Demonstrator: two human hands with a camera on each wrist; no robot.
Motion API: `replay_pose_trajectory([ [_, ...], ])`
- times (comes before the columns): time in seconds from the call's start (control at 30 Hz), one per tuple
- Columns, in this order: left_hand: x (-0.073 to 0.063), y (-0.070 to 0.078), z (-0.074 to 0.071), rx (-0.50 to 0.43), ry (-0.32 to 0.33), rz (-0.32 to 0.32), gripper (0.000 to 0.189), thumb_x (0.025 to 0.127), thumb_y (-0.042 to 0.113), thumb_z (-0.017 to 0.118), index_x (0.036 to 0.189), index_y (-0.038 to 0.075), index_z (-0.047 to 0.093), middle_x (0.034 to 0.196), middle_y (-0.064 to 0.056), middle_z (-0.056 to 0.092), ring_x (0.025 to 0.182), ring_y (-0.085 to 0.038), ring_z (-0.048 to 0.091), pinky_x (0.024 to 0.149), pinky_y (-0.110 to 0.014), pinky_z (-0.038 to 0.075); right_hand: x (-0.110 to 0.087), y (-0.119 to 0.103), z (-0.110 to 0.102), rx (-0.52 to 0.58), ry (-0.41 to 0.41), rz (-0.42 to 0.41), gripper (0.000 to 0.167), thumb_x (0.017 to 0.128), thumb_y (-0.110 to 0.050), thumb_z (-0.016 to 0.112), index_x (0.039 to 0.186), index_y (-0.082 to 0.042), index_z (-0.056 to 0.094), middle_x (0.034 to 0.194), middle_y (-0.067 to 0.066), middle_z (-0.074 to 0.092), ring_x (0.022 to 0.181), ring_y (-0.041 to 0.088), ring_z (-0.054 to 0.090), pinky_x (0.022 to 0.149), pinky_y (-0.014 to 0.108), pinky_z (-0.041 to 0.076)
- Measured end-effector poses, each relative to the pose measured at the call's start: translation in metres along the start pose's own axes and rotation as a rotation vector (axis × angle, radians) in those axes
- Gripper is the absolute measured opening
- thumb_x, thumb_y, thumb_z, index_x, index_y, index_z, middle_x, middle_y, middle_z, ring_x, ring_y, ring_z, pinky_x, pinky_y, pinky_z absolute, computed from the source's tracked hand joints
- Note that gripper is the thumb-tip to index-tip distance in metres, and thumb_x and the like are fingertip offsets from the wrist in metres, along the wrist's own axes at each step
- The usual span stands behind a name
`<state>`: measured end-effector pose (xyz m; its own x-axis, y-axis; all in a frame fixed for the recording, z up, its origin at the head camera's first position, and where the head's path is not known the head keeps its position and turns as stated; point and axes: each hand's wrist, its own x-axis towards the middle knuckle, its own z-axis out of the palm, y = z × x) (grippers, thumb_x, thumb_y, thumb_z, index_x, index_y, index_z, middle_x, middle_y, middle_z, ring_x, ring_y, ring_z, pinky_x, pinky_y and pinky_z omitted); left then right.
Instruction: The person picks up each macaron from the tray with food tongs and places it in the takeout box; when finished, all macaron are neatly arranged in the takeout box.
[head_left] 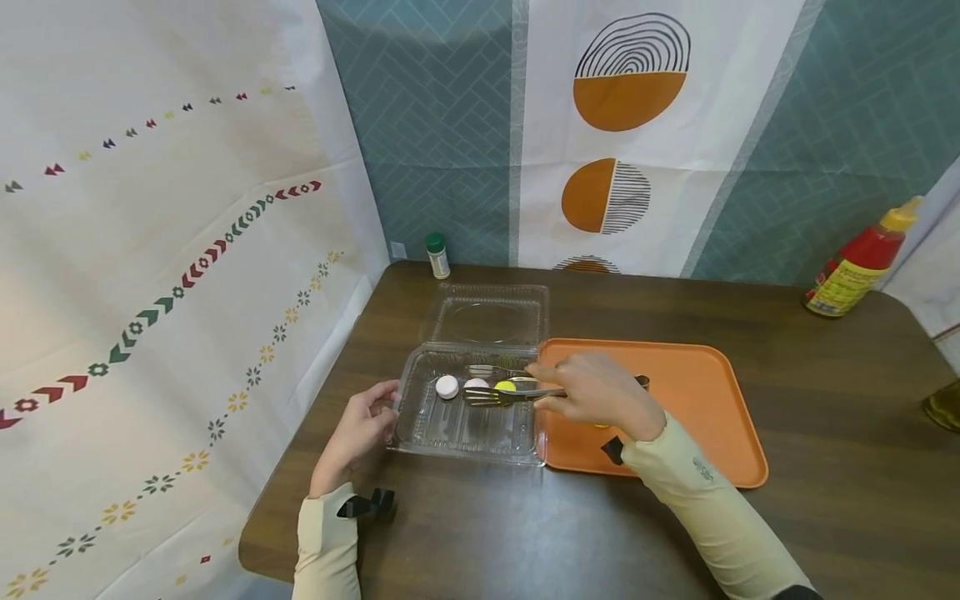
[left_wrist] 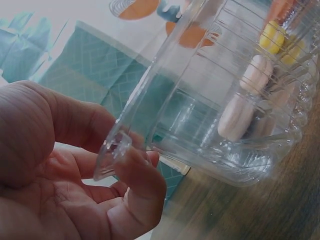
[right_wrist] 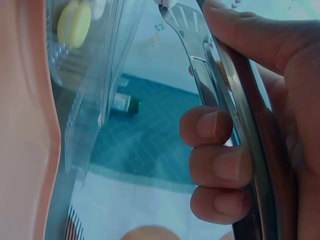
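Observation:
My left hand [head_left: 362, 431] pinches the left rim of a clear plastic clamshell container [head_left: 431, 433], between thumb and curled fingers in the left wrist view. Its lid [head_left: 487, 317] lies folded back behind it. Inside sit a pale macaron [head_left: 447, 387], another pale one [head_left: 476, 384] and a yellow macaron [head_left: 506, 386]. Metal serving tongs [right_wrist: 245, 125] are gripped in my right hand [head_left: 600, 390], fingers wrapped round both arms. The slotted tong ends reach over the container near the middle macaron. Something whitish shows at the tips in the right wrist view; whether they hold it is unclear.
An orange tray [head_left: 697, 417] adjoins the container's right side, with a yellow bit [head_left: 602, 426] partly hidden under the right hand. A green-capped shaker [head_left: 438, 257] stands at the back left, a red squeeze bottle [head_left: 858, 262] at the back right. A glass [head_left: 943, 406] is at the right edge.

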<state>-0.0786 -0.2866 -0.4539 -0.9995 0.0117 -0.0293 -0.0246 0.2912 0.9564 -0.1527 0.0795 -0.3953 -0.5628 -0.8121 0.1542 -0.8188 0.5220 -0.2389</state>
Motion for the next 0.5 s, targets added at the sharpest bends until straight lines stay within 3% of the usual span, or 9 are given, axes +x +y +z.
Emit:
replay_pose_trajectory([
  [0.3,0.001,0.001,-0.001,0.004,-0.012,-0.007,0.051,0.088,-0.016,0.048,0.138,-0.018,0.046,0.113,-0.031,0.055,0.057,-0.012,0.050,0.051,-0.023,0.046,0.019,-0.013,0.012,-0.076,-0.016,-0.051,0.055,0.091,-0.042,0.072,0.136,-0.012,0.065,0.051,-0.008,0.026,0.044,0.008,0.018,0.046,0.024,0.016],
  [0.5,0.001,0.001,-0.001,0.020,-0.009,-0.005,0.050,0.087,-0.016,0.048,0.137,-0.018,0.046,0.113,-0.031,0.055,0.057,-0.012,0.050,0.051,-0.024,0.046,0.033,-0.020,0.028,-0.095,-0.082,-0.068,0.050,0.092,-0.041,0.072,0.133,-0.013,0.066,0.050,-0.008,0.030,0.041,0.008,0.027,0.045,0.025,0.017],
])
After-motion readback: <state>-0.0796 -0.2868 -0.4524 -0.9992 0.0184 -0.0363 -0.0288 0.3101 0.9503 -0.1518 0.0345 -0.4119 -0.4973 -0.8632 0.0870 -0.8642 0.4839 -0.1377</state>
